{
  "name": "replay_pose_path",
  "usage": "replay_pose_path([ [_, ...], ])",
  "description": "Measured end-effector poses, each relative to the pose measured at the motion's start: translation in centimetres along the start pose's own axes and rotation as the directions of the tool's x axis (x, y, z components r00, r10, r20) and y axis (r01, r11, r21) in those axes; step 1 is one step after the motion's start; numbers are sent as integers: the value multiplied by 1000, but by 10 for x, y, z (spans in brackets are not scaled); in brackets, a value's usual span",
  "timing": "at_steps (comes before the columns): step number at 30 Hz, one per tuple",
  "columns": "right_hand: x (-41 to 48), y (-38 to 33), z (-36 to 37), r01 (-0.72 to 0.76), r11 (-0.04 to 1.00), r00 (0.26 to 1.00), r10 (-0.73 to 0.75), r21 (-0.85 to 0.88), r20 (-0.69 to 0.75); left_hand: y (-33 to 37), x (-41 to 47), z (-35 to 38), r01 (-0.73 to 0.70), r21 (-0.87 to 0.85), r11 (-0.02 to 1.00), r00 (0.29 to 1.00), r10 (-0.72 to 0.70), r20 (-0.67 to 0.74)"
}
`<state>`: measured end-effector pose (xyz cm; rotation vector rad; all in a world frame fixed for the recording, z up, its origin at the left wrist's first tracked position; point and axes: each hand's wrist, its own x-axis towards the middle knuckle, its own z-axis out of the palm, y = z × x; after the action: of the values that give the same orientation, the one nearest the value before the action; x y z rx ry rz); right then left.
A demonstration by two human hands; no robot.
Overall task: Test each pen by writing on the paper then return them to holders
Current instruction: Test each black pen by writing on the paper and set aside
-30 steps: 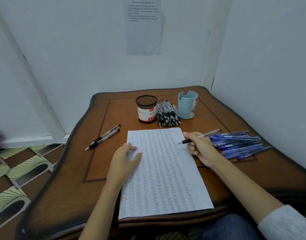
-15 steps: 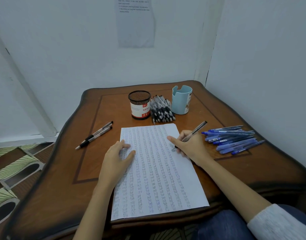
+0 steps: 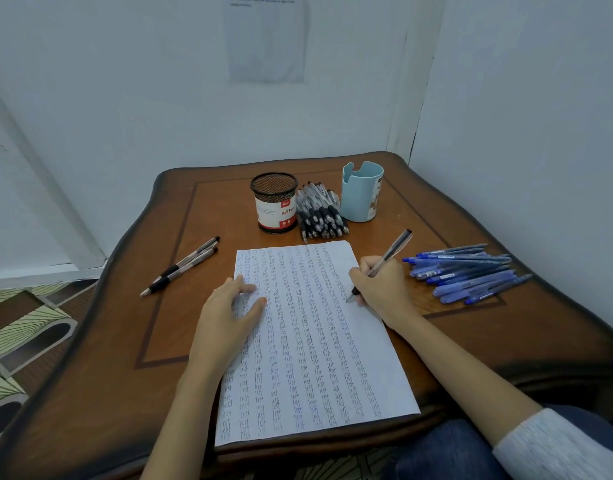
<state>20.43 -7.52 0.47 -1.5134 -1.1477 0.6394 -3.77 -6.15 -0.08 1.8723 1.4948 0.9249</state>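
My right hand (image 3: pixel 381 289) grips a clear pen (image 3: pixel 384 261), tip on the paper (image 3: pixel 315 358) near its right edge. My left hand (image 3: pixel 228 313) lies flat on its left side, fingers relaxed. A heap of blue pens (image 3: pixel 467 271) lies just right, two black-grip pens (image 3: pixel 183 265) left. At the far side, black pens (image 3: pixel 320 213) lie between a mesh holder (image 3: pixel 275 202) and a pale blue holder (image 3: pixel 362 192). The brown tabletop (image 3: pixel 159 341) fills a white-walled corner. Columns of small writing cover the paper.
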Motion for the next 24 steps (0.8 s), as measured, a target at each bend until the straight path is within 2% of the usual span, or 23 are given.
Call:
replay_pose_path([
  [21, 1, 0, 1, 11, 1000, 1000, -11, 2, 15, -1, 1, 0, 9, 4, 1000, 1000, -9, 12],
  [24, 0, 1, 0, 25, 1000, 1000, -25, 15, -18, -2, 0, -1, 6, -3, 1000, 1000, -6, 14],
])
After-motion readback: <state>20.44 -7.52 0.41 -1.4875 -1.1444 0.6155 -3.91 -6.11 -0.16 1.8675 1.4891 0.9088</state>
